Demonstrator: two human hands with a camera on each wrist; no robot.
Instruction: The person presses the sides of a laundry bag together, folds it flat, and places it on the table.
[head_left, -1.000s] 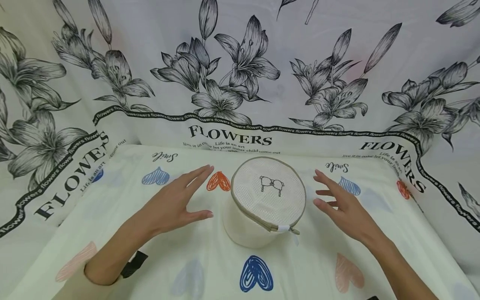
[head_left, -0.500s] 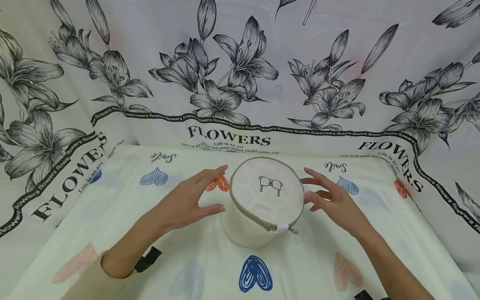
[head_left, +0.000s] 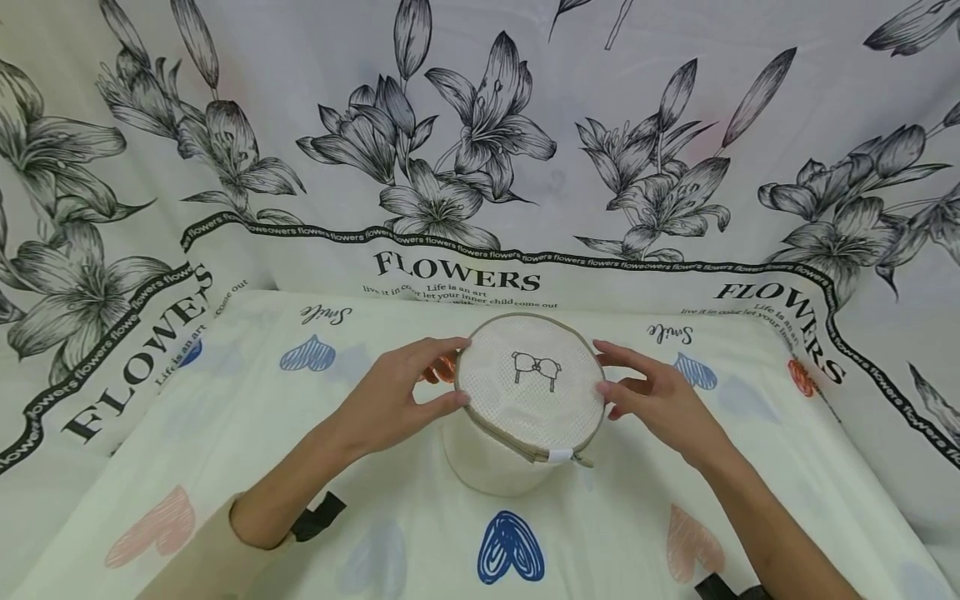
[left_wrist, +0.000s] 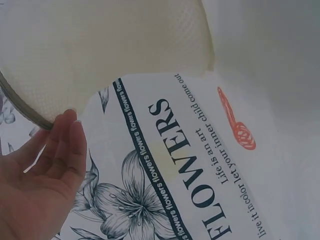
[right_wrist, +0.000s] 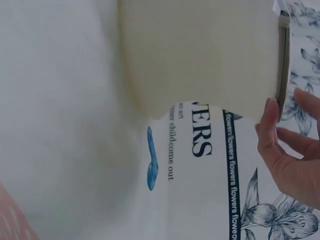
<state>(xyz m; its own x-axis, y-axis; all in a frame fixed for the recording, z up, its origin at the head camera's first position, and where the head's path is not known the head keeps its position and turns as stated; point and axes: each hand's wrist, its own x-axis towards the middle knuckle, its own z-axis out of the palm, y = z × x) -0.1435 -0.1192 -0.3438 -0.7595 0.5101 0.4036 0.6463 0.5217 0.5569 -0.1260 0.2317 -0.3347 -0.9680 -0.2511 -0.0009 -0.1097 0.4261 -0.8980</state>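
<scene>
While both hands close in from either side, the scene reads as follows.

Mesh bag: a round, cream-coloured zip bag (head_left: 525, 408) stands upright in the middle of the table, its flat top tipped slightly toward the person, with a small bra outline drawn on the lid.
Zip: a tan zip band (head_left: 517, 437) runs around the lid's rim, and its white pull tab (head_left: 561, 455) sits at the near edge.
Left hand: the left hand (head_left: 390, 400) touches the bag's left rim, thumb at the near side and fingertips (left_wrist: 67, 127) on the tan band; the fingers are gently bent around the lid's edge, spread rather than clenched.
Right hand: the right hand (head_left: 660, 400) meets the bag's right rim in the same way, its fingertips (right_wrist: 270, 112) lying against the band, fingers loosely curved along the edge.
Grip: each hand cups the lid's edge between thumb and fingers.
Tablecloth: a pale cloth (head_left: 225, 433) printed with blue, orange and pink scribbled hearts covers the table under the bag.
Backdrop: a white sheet (head_left: 480, 125) with black lilies and the word FLOWERS hangs behind and at both sides.
</scene>
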